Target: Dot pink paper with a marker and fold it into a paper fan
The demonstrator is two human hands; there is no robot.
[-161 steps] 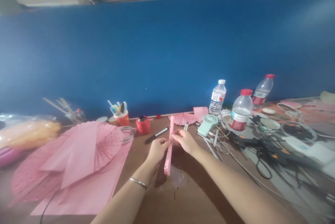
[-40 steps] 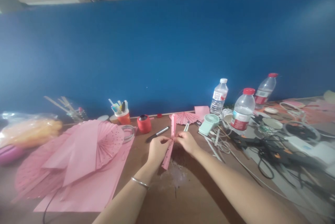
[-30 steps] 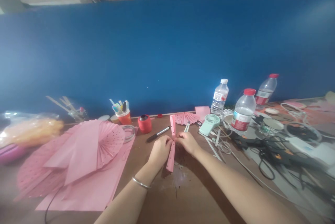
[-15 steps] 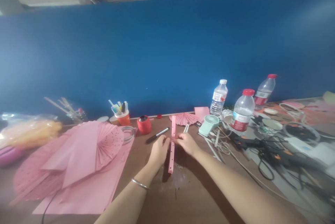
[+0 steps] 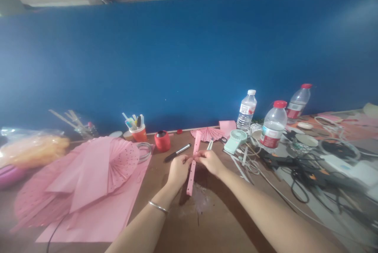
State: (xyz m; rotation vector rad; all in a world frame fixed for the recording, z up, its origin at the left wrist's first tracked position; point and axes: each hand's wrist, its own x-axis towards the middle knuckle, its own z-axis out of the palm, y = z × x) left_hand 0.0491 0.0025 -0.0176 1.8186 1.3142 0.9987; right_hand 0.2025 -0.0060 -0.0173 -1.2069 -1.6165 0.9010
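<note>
A narrow folded strip of pink paper (image 5: 191, 177), dotted with small dark holes, is held above the brown table at its middle. My left hand (image 5: 178, 171) pinches it from the left, with a silver bangle on that wrist. From the right, my right hand (image 5: 211, 162) grips the same spot, its fingertips meeting those of the left. What lies between the fingertips is too small to make out. Just beyond the left hand rests a black marker (image 5: 177, 153). Behind the strip lies a pleated pink paper fan (image 5: 208, 133), near a small pair of scissors (image 5: 210, 144).
Pink paper sheets and fans (image 5: 88, 178) are piled at left. A red round container (image 5: 162, 141) and a cup of pens (image 5: 138, 130) stand at the back. To the right are a mint handheld fan (image 5: 236, 141), plastic bottles (image 5: 273, 125) and tangled cables (image 5: 298, 166).
The pink strip has tilted slightly, its near end shifting left and its far end right. Both hands keep their hold at its middle.
</note>
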